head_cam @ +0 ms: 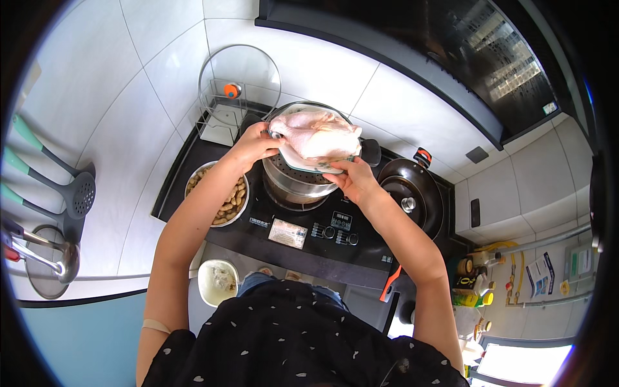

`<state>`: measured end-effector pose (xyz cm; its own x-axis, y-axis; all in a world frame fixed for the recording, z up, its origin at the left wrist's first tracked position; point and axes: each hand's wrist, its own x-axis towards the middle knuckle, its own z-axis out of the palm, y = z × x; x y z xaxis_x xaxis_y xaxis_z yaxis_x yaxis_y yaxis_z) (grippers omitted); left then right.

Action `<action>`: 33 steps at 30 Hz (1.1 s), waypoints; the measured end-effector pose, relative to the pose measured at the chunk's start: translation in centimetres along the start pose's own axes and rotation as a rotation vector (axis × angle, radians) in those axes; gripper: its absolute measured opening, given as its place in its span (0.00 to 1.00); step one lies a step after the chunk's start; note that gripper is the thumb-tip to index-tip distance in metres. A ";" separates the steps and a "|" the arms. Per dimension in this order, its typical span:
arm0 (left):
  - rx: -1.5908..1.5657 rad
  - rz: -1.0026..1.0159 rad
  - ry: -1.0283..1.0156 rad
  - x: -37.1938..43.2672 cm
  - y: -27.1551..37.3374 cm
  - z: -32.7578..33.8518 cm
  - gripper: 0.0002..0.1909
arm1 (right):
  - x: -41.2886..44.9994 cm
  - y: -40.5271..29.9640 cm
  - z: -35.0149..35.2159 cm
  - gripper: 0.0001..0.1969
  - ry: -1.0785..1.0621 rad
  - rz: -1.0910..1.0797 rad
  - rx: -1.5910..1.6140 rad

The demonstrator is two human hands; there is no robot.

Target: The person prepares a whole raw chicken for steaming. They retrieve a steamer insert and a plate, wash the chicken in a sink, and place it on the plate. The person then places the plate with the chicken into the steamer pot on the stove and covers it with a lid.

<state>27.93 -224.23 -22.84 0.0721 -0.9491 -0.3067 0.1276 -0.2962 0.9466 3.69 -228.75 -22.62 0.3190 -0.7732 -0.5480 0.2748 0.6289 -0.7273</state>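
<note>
My left hand (256,146) grips the left rim of a white plate with a blue-green edge (295,162). On the plate lies a raw whole chicken (316,135), pale and plucked. My right hand (355,179) holds the plate's front right rim, thumb on top and fingers below. The plate is over a metal steamer pot (290,181) with a perforated steaming tray (316,178) partly showing. Whether the plate touches the tray is hidden. The pot stands on a black stove top (261,237).
Left of the pot is a bowl of peanuts (235,199). A glass lid with orange knob (261,63) leans in a rack behind. To the right sits a lidded dark wok (433,193); an orange handle (390,284) juts at the front edge. Bottles (476,300) line the right side.
</note>
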 end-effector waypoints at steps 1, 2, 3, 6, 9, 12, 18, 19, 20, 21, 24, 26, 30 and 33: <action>-0.010 -0.015 -0.027 -0.1 0.3 -0.1 0.23 | 0.2 -0.2 -0.3 0.18 0.000 0.003 0.008; -0.020 -0.031 -0.055 -0.2 0.6 -0.1 0.23 | 0.3 -0.3 -0.5 0.18 -0.010 0.000 0.006; -0.030 -0.044 -0.080 -0.2 0.9 -0.3 0.23 | 0.3 -0.5 -0.5 0.18 -0.011 -0.005 -0.004; -0.041 -0.043 -0.101 0.2 0.4 -1.1 0.21 | 0.3 -0.8 -0.4 0.19 -0.009 -0.015 -0.019; 0.079 -0.008 0.075 0.2 0.2 -1.4 0.22 | 0.9 -0.8 -0.5 0.21 0.003 -0.012 -0.001; 0.570 0.398 0.378 -0.5 -0.1 -2.3 0.22 | 1.2 -0.5 -0.9 0.25 0.023 -0.004 0.018; 0.975 0.471 0.562 1.1 -2.3 -5.2 0.23 | 1.5 -0.4 -0.6 0.28 0.069 -0.025 0.018; 0.934 0.444 0.537 1.3 -2.6 -5.4 0.23 | 1.5 -0.5 -0.4 0.29 0.074 -0.024 0.017; 0.894 0.418 0.512 1.7 -3.3 -5.6 0.23 | 1.7 -0.4 -0.3 0.29 0.076 -0.018 0.022; 0.852 0.393 0.482 1.8 -3.4 -5.5 0.23 | 2.0 -0.2 -0.4 0.29 0.083 -0.013 0.030; 0.873 0.353 0.446 1.5 -3.5 -5.4 0.23 | 1.9 0.1 0.2 0.29 0.121 -0.022 0.035; 0.880 0.364 0.435 1.6 -3.5 -5.6 0.23 | 1.9 0.2 0.3 0.29 0.116 -0.018 0.034; 0.897 0.392 0.431 2.2 -3.8 -5.8 0.23 | 3.3 0.3 -0.8 0.31 0.060 0.020 0.037; 0.894 0.377 0.441 2.4 -4.0 -5.8 0.23 | 3.5 0.4 -0.7 0.23 0.099 0.021 0.005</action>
<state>33.35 -224.67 -27.97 0.3299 -0.9262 0.1824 -0.7374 -0.1322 0.6624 4.29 -231.29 -25.15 0.2333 -0.7639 -0.6017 0.2732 0.6453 -0.7134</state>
